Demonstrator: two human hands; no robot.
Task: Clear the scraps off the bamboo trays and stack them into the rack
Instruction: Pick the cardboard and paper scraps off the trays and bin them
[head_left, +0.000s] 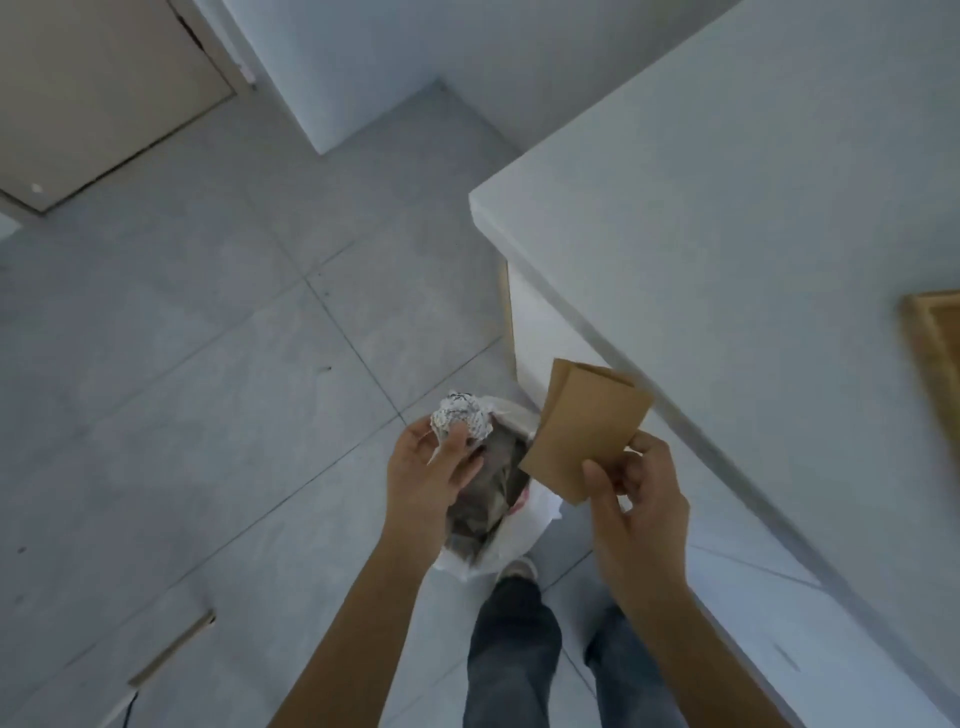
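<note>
Two scraps hang over the open bin bag, so this looks like the clearing step, calling for release next: left hand curled around a foil ball, right hand pinching brown paper, one bamboo tray on the surface.

You have a grey tiled floor spreading across the left, with a beige door at the far left corner. A white counter fills the right, and your jeans and one pale shoe show near the bottom.
</note>
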